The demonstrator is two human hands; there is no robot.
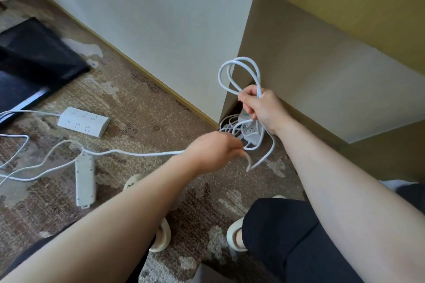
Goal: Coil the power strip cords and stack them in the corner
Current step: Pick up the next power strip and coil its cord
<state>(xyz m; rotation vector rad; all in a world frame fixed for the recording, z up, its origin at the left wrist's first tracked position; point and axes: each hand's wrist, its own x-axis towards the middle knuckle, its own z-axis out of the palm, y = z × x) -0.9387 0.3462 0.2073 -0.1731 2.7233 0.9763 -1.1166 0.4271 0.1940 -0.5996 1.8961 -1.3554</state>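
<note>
**White cord gathered into loops above a carpeted corner**

A person's right hand [262, 108], closed in a fist, grips a bundle of white cord [239, 76] in several round loops that rise above the knuckles and hang below the wrist. The left hand [213, 149], blurred, is curled loosely around the same smooth, rubbery cord where it runs off to the left across the floor; how firmly the fingers grip it cannot be told.

Directly beneath the right hand, in the corner where the pale wall [161, 18] meets the tan wooden cabinet side [310, 76], a white power strip [249, 131] lies amid its own tangle of looped cord, partly hidden by the hand.

Two more strips lie out on the carpet [138, 108], a short-pile weave mottled in brown and beige. One is a wide, wedge-shaped block [83, 122] with two rows of sockets. The other is a long, narrow bar [85, 181] lying near the person's left foot, with loose cord crossing over its upper end. Slack white cords [34, 163] trail in curves toward the left edge.

A flat, dark, glossy panel [32, 64] rests on the floor at upper left. The person wears cream slippers [234, 234] and dark trousers [299, 236].
</note>
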